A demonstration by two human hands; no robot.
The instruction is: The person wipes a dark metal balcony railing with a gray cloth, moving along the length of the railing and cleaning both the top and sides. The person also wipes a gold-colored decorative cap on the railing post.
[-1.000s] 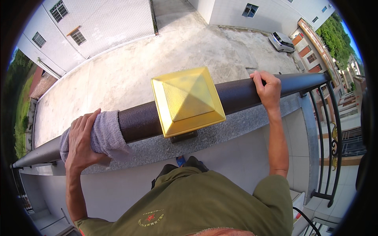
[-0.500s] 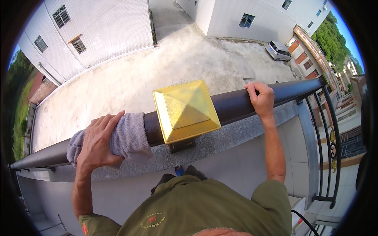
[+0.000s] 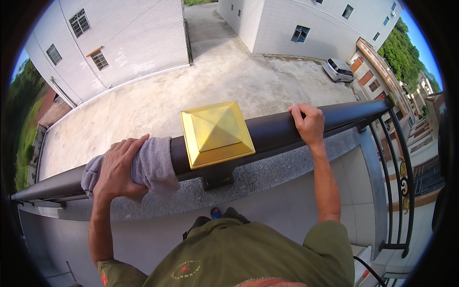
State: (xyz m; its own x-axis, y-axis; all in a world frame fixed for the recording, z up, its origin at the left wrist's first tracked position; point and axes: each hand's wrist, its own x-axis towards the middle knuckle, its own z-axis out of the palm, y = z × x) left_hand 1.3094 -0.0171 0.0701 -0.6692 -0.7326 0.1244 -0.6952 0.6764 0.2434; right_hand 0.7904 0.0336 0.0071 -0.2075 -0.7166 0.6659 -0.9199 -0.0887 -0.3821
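Note:
A dark handrail [image 3: 272, 131] runs across in front of me, with a gold pyramid-shaped post cap [image 3: 217, 134] standing on it near the middle. Left of the cap, a grey-purple cloth [image 3: 155, 165] is wrapped over the rail. My left hand [image 3: 117, 170] clasps the cloth around the rail, thumb on the near side and fingers over the top. To the right of the cap, my right hand [image 3: 308, 125] is closed over the rail's top, fingers curled at its far edge. The undersides of the fingers are hidden.
Below the rail runs a grey stone ledge [image 3: 258, 174]. Black railing bars [image 3: 389, 172] with gold scrollwork stand at the right. Beyond and below lie a concrete yard [image 3: 143, 100], white buildings [image 3: 124, 38] and a parked silver car [image 3: 338, 70]. A black cable hangs at the lower right.
The view has shifted slightly, so the cap and rail sit a little further left. My right hand has moved slightly left along the rail; my left hand stays on the cloth.

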